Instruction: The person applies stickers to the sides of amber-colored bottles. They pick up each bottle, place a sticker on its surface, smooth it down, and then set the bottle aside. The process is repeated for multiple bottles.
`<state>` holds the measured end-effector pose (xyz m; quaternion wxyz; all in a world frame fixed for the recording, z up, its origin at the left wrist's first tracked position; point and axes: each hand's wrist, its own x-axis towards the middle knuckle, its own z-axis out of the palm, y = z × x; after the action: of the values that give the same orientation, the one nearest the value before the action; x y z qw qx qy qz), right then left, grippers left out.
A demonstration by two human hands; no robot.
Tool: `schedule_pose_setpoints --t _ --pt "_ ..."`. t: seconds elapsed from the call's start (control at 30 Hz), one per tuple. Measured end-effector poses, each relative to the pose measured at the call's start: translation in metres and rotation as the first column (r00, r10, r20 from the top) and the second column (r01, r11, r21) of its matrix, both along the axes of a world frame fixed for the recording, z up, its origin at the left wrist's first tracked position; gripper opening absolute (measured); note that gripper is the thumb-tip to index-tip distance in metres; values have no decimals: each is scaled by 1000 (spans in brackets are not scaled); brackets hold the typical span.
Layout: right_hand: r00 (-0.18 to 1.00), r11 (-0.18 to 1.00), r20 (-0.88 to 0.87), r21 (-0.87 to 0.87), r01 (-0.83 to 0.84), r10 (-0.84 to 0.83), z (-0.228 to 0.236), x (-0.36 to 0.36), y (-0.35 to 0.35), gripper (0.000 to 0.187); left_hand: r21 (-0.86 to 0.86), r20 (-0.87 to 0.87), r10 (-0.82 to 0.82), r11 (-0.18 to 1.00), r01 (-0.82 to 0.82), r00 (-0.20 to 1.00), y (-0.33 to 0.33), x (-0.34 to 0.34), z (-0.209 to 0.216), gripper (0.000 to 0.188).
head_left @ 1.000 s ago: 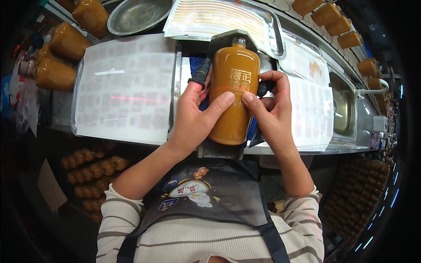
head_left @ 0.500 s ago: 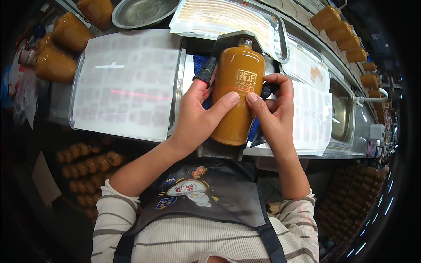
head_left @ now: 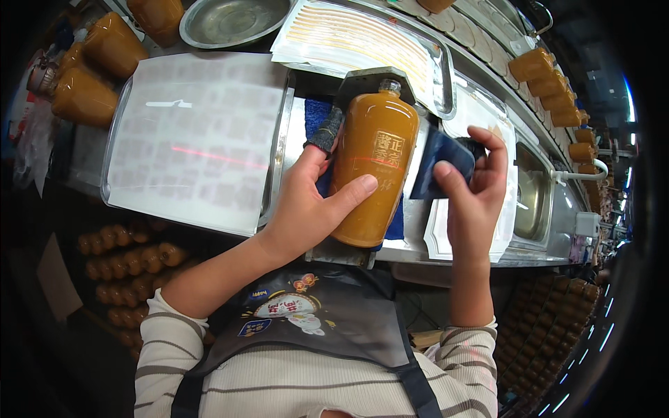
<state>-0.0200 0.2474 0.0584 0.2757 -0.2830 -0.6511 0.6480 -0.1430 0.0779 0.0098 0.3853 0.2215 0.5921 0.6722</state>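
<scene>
An amber-brown glass bottle (head_left: 380,115) with gold markings lies tilted on a dark rest (head_left: 404,82), its clear neck pointing away from me. My left hand (head_left: 300,209) is closed around the bottle's left side, thumb pressed on its front. A dark knitted finger cover (head_left: 326,132) wraps at least one of its fingers. To the right of the bottle, apart from it, my right hand (head_left: 472,209) pinches a thin dark blue flat scraper-like piece (head_left: 430,157). Blue cloth (head_left: 317,111) shows beneath the bottle.
A large tray with a white translucent sheet (head_left: 188,139) over rows of faint patches lies left. Beyond the bottle stands a tray of yellow-striped sheets (head_left: 355,38), beside a metal bowl (head_left: 233,21). More brown bottles (head_left: 115,45) stand at far left. A sink (head_left: 533,195) is at right.
My right hand has left the bottle and moved right, now showing the dark blue flat piece. The gold markings stay on the bottle, with fainter marks visible below them. My left hand keeps its hold.
</scene>
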Motion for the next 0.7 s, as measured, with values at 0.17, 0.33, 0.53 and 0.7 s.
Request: schedule_pose_setpoints --t 0.17,0.33,0.53,0.7 --pt "981 710 143 677 -193 130 0 -1 -12 24 -23 -75 -9 1000 7 997 0 1 -3 75" --pt "995 356 19 933 -53 97 -6 -40 24 23 -9 -54 -29 1000 29 998 -4 1 3 69" --pt "814 227 217 893 -389 539 13 -3 -15 24 90 239 -13 996 -9 971 -10 -7 -2 48" --pt "914 69 157 978 -197 374 13 -58 21 17 123 239 -32 992 3 970 -8 0 -2 56"
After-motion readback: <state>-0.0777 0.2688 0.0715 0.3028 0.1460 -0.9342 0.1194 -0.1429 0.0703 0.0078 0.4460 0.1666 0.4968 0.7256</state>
